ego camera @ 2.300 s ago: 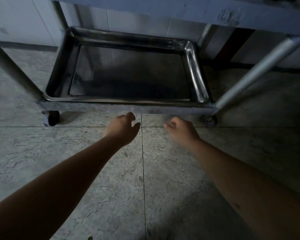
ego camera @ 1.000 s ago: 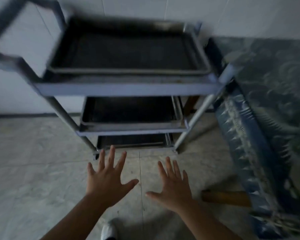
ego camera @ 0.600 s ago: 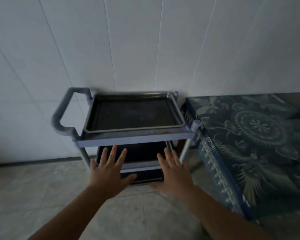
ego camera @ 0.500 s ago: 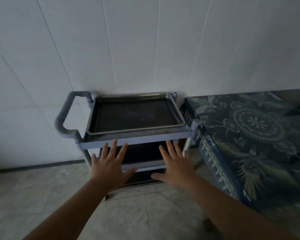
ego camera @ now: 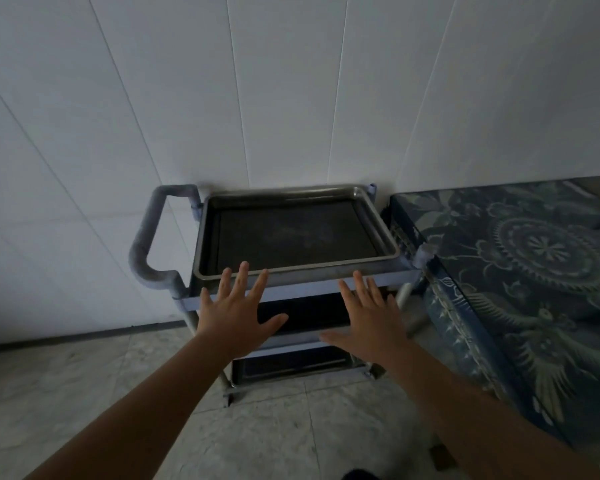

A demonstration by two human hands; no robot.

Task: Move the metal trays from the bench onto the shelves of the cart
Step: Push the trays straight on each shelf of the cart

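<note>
A grey-blue three-shelf cart stands against the white wall. A metal tray lies on its top shelf. Another tray shows dimly on the middle shelf, and a third tray sits on the bottom shelf. My left hand and my right hand hover in front of the cart's near edge, palms down, fingers spread, holding nothing. Their fingertips reach the front rim of the top tray in the image. Whether they touch it I cannot tell.
The cart's padded handle sticks out on the left. A bench under a blue patterned cloth stands directly right of the cart, with no tray in sight on it. Pale stone floor tiles spread below. The wall is just behind.
The view rose from the bottom shelf to the whole cart seen from above. Both hands went from loosely curled to spread flat, and lifted toward the top shelf's front edge.
</note>
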